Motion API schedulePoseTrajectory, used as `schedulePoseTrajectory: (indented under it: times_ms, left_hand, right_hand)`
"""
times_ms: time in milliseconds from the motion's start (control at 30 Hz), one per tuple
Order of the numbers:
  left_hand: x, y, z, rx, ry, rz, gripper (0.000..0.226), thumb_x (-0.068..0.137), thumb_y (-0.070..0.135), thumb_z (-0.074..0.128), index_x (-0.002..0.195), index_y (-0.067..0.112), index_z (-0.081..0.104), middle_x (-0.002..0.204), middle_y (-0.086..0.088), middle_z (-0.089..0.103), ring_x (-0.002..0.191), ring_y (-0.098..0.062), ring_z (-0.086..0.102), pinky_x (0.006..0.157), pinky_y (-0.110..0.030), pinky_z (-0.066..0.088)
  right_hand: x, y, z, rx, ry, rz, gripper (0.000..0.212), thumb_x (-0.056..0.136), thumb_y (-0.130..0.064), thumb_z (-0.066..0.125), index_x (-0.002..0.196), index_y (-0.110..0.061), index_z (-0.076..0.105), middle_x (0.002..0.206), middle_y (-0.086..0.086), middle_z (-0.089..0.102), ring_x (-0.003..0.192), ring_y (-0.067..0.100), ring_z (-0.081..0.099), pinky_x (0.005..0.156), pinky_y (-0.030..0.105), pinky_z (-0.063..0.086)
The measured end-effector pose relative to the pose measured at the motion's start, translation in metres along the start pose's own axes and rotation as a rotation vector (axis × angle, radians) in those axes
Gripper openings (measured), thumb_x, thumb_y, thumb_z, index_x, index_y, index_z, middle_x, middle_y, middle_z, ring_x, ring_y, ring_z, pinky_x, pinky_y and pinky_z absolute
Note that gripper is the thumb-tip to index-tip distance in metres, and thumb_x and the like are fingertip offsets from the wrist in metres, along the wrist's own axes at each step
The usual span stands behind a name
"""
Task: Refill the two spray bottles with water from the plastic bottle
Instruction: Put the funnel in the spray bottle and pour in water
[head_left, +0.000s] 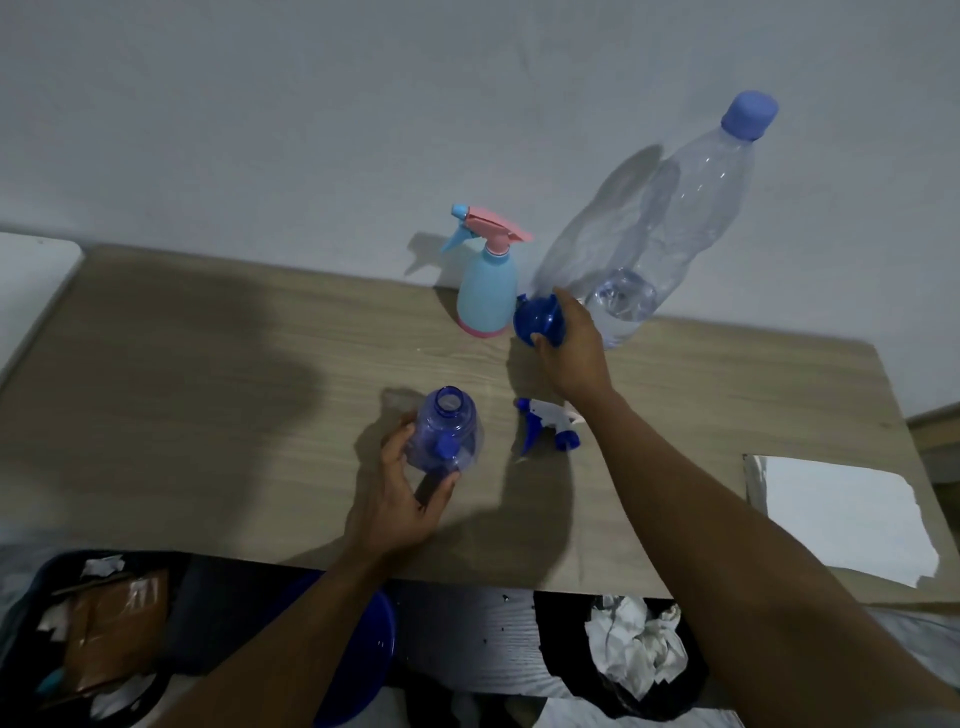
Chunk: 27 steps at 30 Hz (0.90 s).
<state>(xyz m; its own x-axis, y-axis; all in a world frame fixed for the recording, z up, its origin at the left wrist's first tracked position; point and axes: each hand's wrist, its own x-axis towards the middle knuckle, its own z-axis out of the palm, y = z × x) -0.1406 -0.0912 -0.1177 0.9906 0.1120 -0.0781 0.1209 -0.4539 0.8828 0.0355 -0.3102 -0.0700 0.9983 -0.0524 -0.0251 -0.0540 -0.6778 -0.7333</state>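
Note:
A clear blue spray bottle (448, 432) stands on the wooden table (208, 415) with its neck open. My left hand (402, 499) grips its body from the near side. Its blue and white spray head (548, 427) lies on the table just right of it. My right hand (571, 348) holds a dark blue funnel (537, 318) further back, just above the table. A light blue spray bottle (487, 291) with a pink trigger head stands upright by the wall. The big clear plastic bottle (670, 223) with a blue cap stands right of it, holding a little water.
A white sheet of paper (841, 514) lies at the table's right edge. Below the front edge are a black bin with crumpled paper (636, 644), a blue basin (363, 649) and a dark bag of scraps (93, 629). A white surface (31, 280) adjoins the table's left.

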Motion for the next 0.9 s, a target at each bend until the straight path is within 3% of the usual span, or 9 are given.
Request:
schedulePoseTrajectory:
  times_ms: [100, 167, 267, 400, 533, 633, 767, 900]
  left_hand:
    - [0.0, 0.0, 0.0, 0.011, -0.006, -0.012, 0.087, 0.084, 0.036, 0.077, 0.149, 0.03, 0.019, 0.152, 0.005, 0.038, 0.132, -0.005, 0.042, 0.101, -0.028, 0.043]
    - [0.0, 0.001, 0.0, 0.014, -0.015, -0.022, 0.088, 0.084, 0.036, 0.077, 0.149, 0.028, 0.019, 0.153, 0.004, 0.038, 0.132, -0.004, 0.041, 0.1, -0.026, 0.041]
    - [0.001, 0.002, -0.001, 0.001, -0.016, -0.034, 0.088, 0.083, 0.038, 0.077, 0.149, 0.031, 0.021, 0.151, 0.006, 0.039, 0.132, -0.005, 0.043, 0.103, -0.028, 0.042]
    - [0.002, 0.005, -0.002, -0.031, -0.022, -0.027, 0.086, 0.083, 0.03, 0.078, 0.15, 0.028, 0.024, 0.146, 0.011, 0.04, 0.132, -0.004, 0.043, 0.104, -0.022, 0.039]
    - [0.002, 0.007, -0.001, -0.028, -0.009, -0.036, 0.084, 0.083, 0.028, 0.079, 0.144, 0.036, 0.021, 0.139, 0.018, 0.036, 0.129, 0.002, 0.039, 0.097, -0.005, 0.031]
    - [0.003, 0.006, -0.003, 0.002, -0.019, -0.021, 0.083, 0.083, 0.032, 0.078, 0.143, 0.038, 0.021, 0.142, 0.017, 0.037, 0.128, 0.004, 0.039, 0.094, 0.001, 0.031]
    - [0.002, 0.007, -0.003, 0.04, -0.016, 0.003, 0.082, 0.085, 0.035, 0.076, 0.142, 0.039, 0.017, 0.143, 0.017, 0.033, 0.129, 0.003, 0.037, 0.09, 0.001, 0.029]
    - [0.0, 0.006, -0.002, 0.071, 0.014, 0.035, 0.081, 0.085, 0.037, 0.075, 0.14, 0.047, 0.016, 0.144, 0.019, 0.033, 0.127, 0.004, 0.036, 0.09, 0.0, 0.028]
  right_hand:
    - [0.002, 0.008, 0.006, -0.01, 0.01, -0.026, 0.057, 0.086, -0.005, 0.068, 0.139, -0.011, 0.049, 0.136, 0.013, 0.055, 0.123, 0.027, 0.053, 0.108, 0.033, 0.04]
    - [-0.002, 0.013, 0.01, -0.003, 0.023, -0.041, 0.053, 0.084, -0.007, 0.07, 0.133, -0.014, 0.053, 0.129, 0.009, 0.059, 0.117, 0.024, 0.056, 0.103, 0.043, 0.048]
    - [-0.004, 0.015, 0.012, -0.008, 0.045, -0.053, 0.058, 0.08, -0.017, 0.077, 0.132, -0.02, 0.05, 0.126, 0.002, 0.059, 0.114, 0.017, 0.055, 0.096, 0.032, 0.05]
    - [0.004, 0.013, 0.017, -0.021, 0.013, 0.003, 0.056, 0.068, -0.028, 0.08, 0.116, -0.026, 0.052, 0.107, -0.005, 0.064, 0.095, 0.012, 0.061, 0.08, 0.024, 0.052]
    - [0.008, 0.017, 0.025, -0.054, 0.015, 0.043, 0.059, 0.074, -0.02, 0.071, 0.129, -0.02, 0.049, 0.122, 0.005, 0.058, 0.112, 0.028, 0.052, 0.092, 0.045, 0.051]
    - [0.008, 0.017, 0.025, -0.1, 0.035, 0.05, 0.064, 0.077, -0.02, 0.075, 0.135, -0.013, 0.047, 0.129, 0.01, 0.055, 0.117, 0.031, 0.049, 0.09, 0.037, 0.045]
    - [0.002, 0.016, 0.022, -0.22, 0.019, 0.051, 0.065, 0.072, -0.032, 0.08, 0.126, -0.01, 0.051, 0.123, 0.013, 0.051, 0.117, 0.029, 0.045, 0.083, 0.031, 0.038]
    - [-0.01, 0.014, 0.012, -0.139, 0.057, 0.032, 0.069, 0.068, -0.035, 0.082, 0.126, -0.016, 0.05, 0.11, 0.0, 0.049, 0.11, 0.022, 0.047, 0.084, 0.033, 0.044]
